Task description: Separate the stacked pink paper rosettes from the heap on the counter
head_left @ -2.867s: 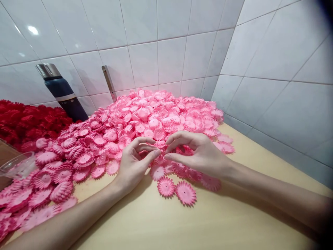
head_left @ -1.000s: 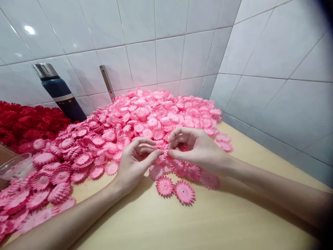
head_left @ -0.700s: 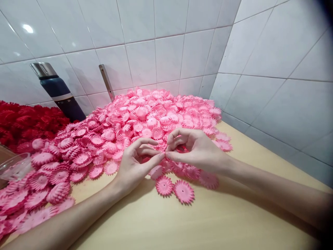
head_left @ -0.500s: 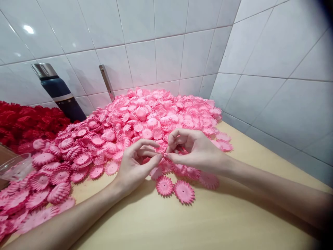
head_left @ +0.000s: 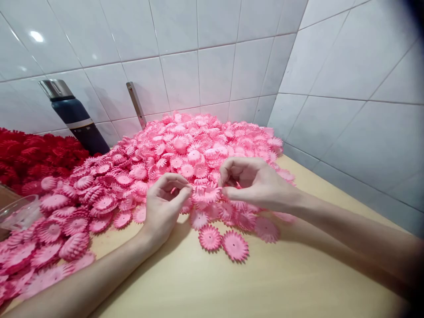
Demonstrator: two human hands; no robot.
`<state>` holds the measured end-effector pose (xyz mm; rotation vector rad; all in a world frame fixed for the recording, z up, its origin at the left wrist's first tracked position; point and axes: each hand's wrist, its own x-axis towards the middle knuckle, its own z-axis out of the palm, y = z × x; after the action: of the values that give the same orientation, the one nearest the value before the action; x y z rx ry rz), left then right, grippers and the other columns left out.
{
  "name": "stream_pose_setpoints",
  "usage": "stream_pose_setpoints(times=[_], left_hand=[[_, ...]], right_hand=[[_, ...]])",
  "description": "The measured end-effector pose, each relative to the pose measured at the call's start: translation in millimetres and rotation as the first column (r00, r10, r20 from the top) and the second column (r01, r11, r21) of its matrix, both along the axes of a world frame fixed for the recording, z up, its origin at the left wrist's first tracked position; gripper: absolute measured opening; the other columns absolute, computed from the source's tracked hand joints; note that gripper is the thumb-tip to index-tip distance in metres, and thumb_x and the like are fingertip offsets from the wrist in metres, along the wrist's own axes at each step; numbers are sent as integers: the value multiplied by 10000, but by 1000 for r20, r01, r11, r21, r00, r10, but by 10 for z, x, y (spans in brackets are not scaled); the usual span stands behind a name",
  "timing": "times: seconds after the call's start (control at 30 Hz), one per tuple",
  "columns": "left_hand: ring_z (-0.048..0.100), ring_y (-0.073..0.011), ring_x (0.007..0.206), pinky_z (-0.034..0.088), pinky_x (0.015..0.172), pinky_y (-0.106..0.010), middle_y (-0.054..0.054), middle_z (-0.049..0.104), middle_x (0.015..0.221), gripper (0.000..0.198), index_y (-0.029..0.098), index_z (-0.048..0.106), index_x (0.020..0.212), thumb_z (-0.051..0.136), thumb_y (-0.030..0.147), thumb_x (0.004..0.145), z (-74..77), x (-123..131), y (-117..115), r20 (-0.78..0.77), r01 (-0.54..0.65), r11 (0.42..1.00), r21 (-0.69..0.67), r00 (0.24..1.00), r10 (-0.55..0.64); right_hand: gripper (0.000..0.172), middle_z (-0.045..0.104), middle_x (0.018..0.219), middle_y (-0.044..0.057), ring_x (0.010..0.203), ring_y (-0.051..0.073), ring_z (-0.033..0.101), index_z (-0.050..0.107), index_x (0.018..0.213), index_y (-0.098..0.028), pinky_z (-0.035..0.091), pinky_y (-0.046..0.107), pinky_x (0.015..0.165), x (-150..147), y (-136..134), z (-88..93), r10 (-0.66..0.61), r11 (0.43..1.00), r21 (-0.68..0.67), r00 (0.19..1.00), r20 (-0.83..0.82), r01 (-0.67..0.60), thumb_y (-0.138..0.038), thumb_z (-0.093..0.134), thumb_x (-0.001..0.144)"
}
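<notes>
My left hand is closed in a pinch, thumb against fingertips, at the front of the pink heap. My right hand makes a similar pinch opposite it, with its fingers curled. Between the two sets of fingertips spans a pink scalloped flower piece, its edges meeting both pinches; it blends with the heap behind. Just below the hands, two loose pink flower discs with small centre holes lie flat on the table. A paler disc rests under my right wrist.
A large heap of pink flower pieces covers the back and left of the table. Red pieces are piled at the far left. A dark blue bottle leans by the tiled wall. A clear plastic container sits at left.
My hands have moved apart from their touching fingertips, left hand leftward and right hand to the right and slightly up. The pink piece now shows between them.
</notes>
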<state>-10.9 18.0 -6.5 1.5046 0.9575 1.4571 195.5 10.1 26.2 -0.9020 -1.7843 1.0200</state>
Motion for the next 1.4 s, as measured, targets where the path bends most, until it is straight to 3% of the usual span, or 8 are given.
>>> stream_pose_setpoints(times=[0.3, 0.47, 0.53, 0.7, 0.97, 1.07, 1.2, 1.4], left_hand=[[614, -121, 811, 468, 709, -224, -15, 680, 856, 234, 198, 727, 835, 539, 59, 834, 102, 5, -96, -265, 90, 982, 166, 963, -43], [616, -154, 880, 483, 785, -283, -38, 662, 925, 231, 203, 703, 944, 511, 92, 877, 136, -4, -154, -354, 182, 949, 259, 932, -82], [617, -170, 903, 490, 791, -303, -48, 657, 947, 213, 205, 692, 959, 509, 119, 891, 137, -12, -172, -366, 219, 943, 251, 923, -117], [620, -163, 802, 496, 721, -286, -40, 652, 864, 51, 192, 656, 888, 634, 193, 842, 95, -14, -188, -308, 212, 957, 197, 940, -145], [535, -96, 701, 458, 623, -209, 19, 522, 802, 151, 217, 481, 857, 612, 143, 850, 28, 60, -193, -160, 162, 973, 164, 978, -135], [517, -94, 701, 446, 623, -196, 26, 506, 769, 159, 214, 470, 819, 597, 121, 845, 45, 45, -197, -109, 54, 982, 183, 993, -35], [494, -89, 669, 430, 586, -188, 22, 521, 775, 137, 199, 489, 816, 587, 103, 819, 69, 28, -162, -92, 42, 995, 94, 995, -33], [498, -79, 625, 427, 541, -185, 35, 504, 803, 122, 208, 499, 850, 584, 130, 812, 60, 31, -114, -43, 51, 998, -36, 998, -52]], right_hand=[[254, 708, 830, 38, 774, 168, 627, 713, 847, -178, 497, 298, 674, 29, -42, 31, 46, 998, 27, 978, 202, -53, -41, 541, 722], [30, 674, 782, 23, 739, 154, 607, 653, 786, -173, 489, 302, 695, -60, -138, 35, -8, 991, 133, 978, 207, -20, -157, 646, 762], [107, 630, 746, 7, 709, 146, 578, 599, 755, -181, 475, 297, 666, -89, -138, 11, -65, 991, 125, 984, 168, 44, -209, 702, 743], [158, 555, 770, 4, 713, 138, 531, 514, 782, -193, 462, 291, 645, -114, -125, -59, -20, 995, 99, 996, 85, 11, -221, 669, 788], [125, 500, 751, -23, 667, 105, 474, 489, 789, -198, 425, 264, 592, -27, -46, -55, 60, 997, 46, 997, 42, -62, -119, 578, 829], [148, 484, 710, -38, 602, 91, 435, 487, 764, -208, 377, 257, 530, 157, 114, 5, -117, 990, 64, 989, -87, 123, -152, 610, 826], [210, 561, 707, -27, 591, 104, 493, 609, 959, -242, 414, 274, 533, 273, 200, 88, -403, 903, 78, 896, -186, 422, -249, 713, 777], [131, 709, 826, 31, 790, 174, 662, 719, 794, -216, 553, 329, 724, 60, 54, 41, -178, 977, 92, 974, -138, 192, -244, 788, 687]])
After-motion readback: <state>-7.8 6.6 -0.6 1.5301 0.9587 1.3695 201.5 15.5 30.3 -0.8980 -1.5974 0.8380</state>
